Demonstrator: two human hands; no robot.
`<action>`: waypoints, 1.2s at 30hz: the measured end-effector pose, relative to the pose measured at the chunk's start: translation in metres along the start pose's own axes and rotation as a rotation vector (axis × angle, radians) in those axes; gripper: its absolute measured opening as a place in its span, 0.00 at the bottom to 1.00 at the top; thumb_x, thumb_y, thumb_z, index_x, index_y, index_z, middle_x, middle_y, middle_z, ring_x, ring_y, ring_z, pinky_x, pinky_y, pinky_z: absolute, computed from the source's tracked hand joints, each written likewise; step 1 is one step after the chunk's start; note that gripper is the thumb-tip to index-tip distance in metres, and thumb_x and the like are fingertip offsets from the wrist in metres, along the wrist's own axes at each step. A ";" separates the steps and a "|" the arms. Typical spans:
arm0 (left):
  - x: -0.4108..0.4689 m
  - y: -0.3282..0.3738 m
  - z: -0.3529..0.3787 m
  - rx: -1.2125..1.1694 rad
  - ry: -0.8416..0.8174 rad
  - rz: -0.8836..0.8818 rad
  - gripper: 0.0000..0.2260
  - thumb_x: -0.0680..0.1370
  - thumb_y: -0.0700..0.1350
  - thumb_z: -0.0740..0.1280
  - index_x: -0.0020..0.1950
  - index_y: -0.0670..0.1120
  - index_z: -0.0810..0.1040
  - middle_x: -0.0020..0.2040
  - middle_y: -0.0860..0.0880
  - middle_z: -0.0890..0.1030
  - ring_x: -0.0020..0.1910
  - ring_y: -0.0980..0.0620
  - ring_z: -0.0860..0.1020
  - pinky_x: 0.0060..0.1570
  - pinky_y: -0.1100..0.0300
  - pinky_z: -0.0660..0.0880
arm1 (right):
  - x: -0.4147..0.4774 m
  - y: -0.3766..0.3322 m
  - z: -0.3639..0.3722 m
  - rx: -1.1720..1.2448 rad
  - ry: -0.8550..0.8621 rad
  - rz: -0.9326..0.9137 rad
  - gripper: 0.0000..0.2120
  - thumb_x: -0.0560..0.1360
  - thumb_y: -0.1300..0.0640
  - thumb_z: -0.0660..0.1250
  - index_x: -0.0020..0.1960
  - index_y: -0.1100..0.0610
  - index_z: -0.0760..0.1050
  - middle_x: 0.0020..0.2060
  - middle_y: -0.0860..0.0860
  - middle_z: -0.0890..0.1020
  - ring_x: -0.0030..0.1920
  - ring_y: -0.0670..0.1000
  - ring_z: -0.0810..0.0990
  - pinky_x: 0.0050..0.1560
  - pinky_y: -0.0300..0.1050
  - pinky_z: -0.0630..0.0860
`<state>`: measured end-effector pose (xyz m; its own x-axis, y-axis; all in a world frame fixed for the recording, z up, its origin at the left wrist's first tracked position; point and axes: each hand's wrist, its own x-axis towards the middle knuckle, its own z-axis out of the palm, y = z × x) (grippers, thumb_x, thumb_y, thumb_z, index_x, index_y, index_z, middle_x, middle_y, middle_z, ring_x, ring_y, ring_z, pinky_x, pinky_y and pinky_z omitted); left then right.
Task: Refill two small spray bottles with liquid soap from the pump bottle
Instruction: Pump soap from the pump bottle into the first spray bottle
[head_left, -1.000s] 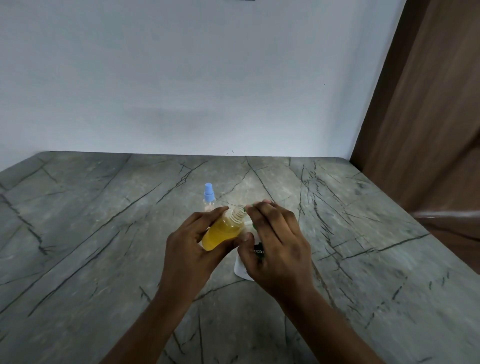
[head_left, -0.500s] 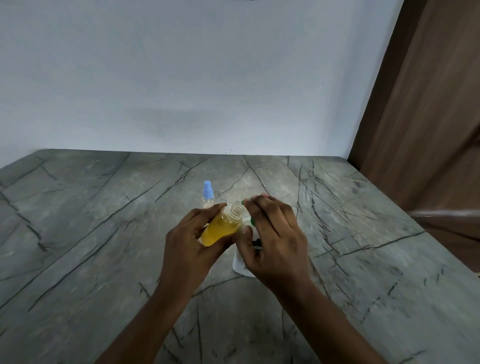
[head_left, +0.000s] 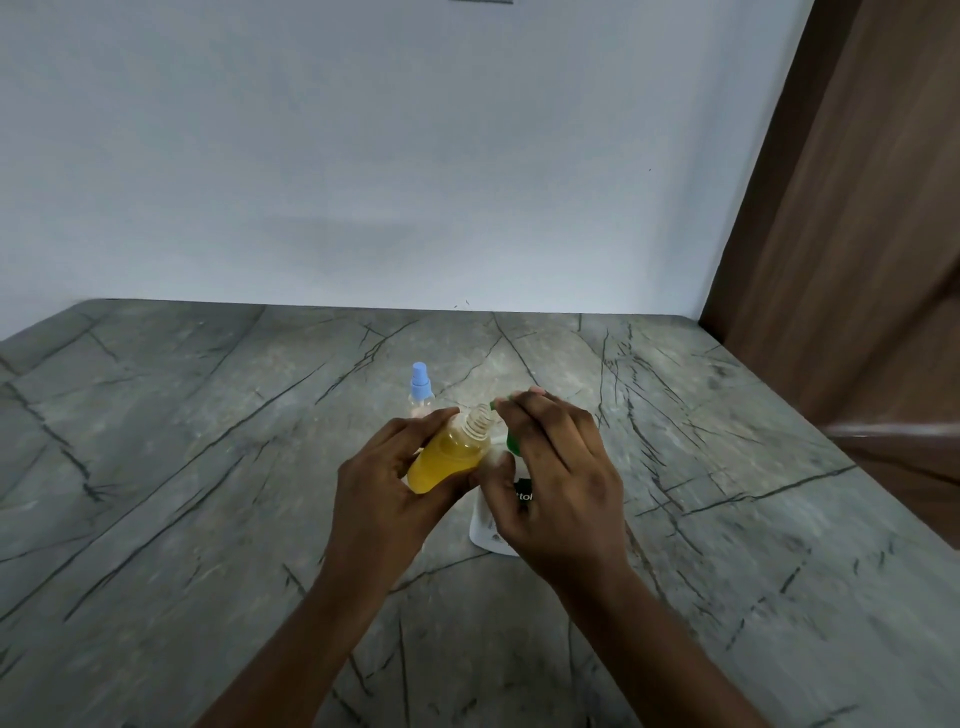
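Two small spray bottles and one pump bottle are sitting in view on a grey veined stone surface. The first small bottle, uncapped and filled with yellow liquid, is being held tilted above the middle of the surface, its threaded neck pointing toward 1 o'clock. The second small bottle, wearing a blue spray cap, is standing upright just behind it at 11 o'clock, apart from both hands. The white pump bottle is standing directly under the right hand, its green pump head peeking out between the fingers and a dark label partly showing.

The surface is running back to a plain white wall at 12 o'clock and meeting a brown wooden panel at 3 o'clock; wide bare stretches are lying open at 9 o'clock and toward 4 o'clock, and along the near edge at 6 o'clock.

The person's left hand is curling around the yellow bottle, thumb and fingers closed on its body. The right hand is arching over the pump bottle with fingers partly bent, fingertips resting on the green pump head beside the open neck, thumb touching the yellow bottle's side.
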<state>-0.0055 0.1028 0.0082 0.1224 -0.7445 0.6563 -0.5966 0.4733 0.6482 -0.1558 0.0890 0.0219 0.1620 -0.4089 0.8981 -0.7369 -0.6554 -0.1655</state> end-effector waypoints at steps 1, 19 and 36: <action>0.000 0.000 0.000 -0.004 0.001 -0.004 0.25 0.67 0.64 0.67 0.60 0.54 0.78 0.49 0.56 0.81 0.46 0.60 0.80 0.42 0.65 0.78 | 0.001 0.000 0.000 0.001 -0.005 0.000 0.17 0.73 0.57 0.62 0.56 0.64 0.79 0.51 0.56 0.81 0.56 0.52 0.75 0.58 0.37 0.69; -0.001 -0.003 0.000 -0.010 -0.012 0.005 0.25 0.67 0.63 0.68 0.61 0.55 0.76 0.51 0.56 0.81 0.47 0.61 0.80 0.44 0.65 0.78 | -0.005 0.001 0.003 -0.021 0.012 -0.022 0.17 0.75 0.54 0.61 0.55 0.64 0.80 0.51 0.57 0.81 0.56 0.52 0.75 0.56 0.41 0.73; -0.001 -0.002 0.002 -0.005 0.000 0.013 0.24 0.67 0.64 0.68 0.61 0.56 0.76 0.50 0.56 0.81 0.46 0.62 0.79 0.43 0.67 0.77 | -0.005 0.000 0.003 -0.024 0.009 -0.010 0.16 0.73 0.56 0.62 0.55 0.65 0.80 0.50 0.57 0.81 0.55 0.52 0.74 0.55 0.40 0.72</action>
<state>-0.0056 0.1021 0.0052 0.1143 -0.7385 0.6645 -0.5942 0.4852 0.6415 -0.1546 0.0891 0.0166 0.1633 -0.3965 0.9034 -0.7508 -0.6440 -0.1469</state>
